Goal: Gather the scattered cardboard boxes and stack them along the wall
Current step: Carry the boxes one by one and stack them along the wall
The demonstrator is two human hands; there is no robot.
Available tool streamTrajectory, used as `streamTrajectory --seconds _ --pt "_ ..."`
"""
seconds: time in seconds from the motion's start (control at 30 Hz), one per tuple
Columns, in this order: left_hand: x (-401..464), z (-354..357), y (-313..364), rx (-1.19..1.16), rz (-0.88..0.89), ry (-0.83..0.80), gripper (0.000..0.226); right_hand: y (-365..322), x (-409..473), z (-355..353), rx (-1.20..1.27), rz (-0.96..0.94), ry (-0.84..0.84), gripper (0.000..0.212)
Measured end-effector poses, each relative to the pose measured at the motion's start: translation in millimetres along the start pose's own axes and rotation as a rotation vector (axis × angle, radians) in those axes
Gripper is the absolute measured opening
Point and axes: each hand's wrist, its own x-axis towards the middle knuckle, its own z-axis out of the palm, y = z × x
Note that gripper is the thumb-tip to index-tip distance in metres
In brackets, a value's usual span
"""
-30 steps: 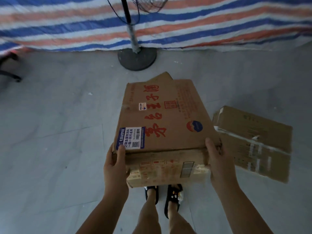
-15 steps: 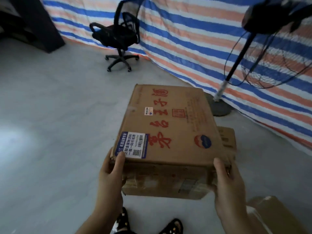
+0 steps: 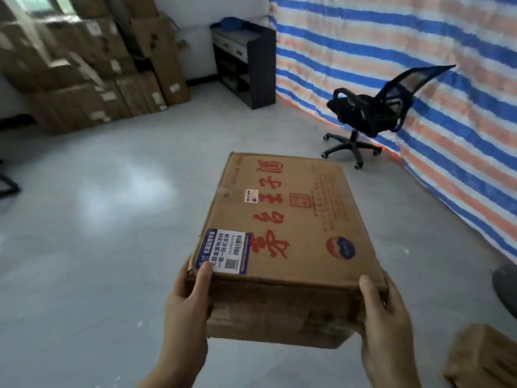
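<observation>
Cardboard box [image 3: 282, 233], gripped by both hands, fingers hidden

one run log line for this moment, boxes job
phase: carrying | left hand: grips cardboard box | right hand: grips box | box stack by wall: far left

Carried cardboard box [image 3: 282, 236]: flat, brown, held off the floor, long axis pointing away, top face tilted up toward camera. Red brush characters down the middle, blue-and-white barcode label at near left corner, round red-blue logo near right (small print unreadable). Near side scuffed. Second cardboard box [image 3: 484, 359] on floor, lower right. Stacked boxes [image 3: 84, 68] against far-left wall.
</observation>
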Motion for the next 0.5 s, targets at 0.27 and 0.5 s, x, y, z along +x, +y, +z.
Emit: streamTrajectory --seconds 0.27,0.5 --pt "97.6 -69.4 45.6 -0.115 0.051 0.207 0.013 6.0 17.5 160.6 -0.118 0.009 -0.241 0.027" --pt "196.1 -67.3 73.8 -0.161 0.061 0.315 0.012 4.1 84.6 277.2 -0.178 0.032 -0.345 0.018"
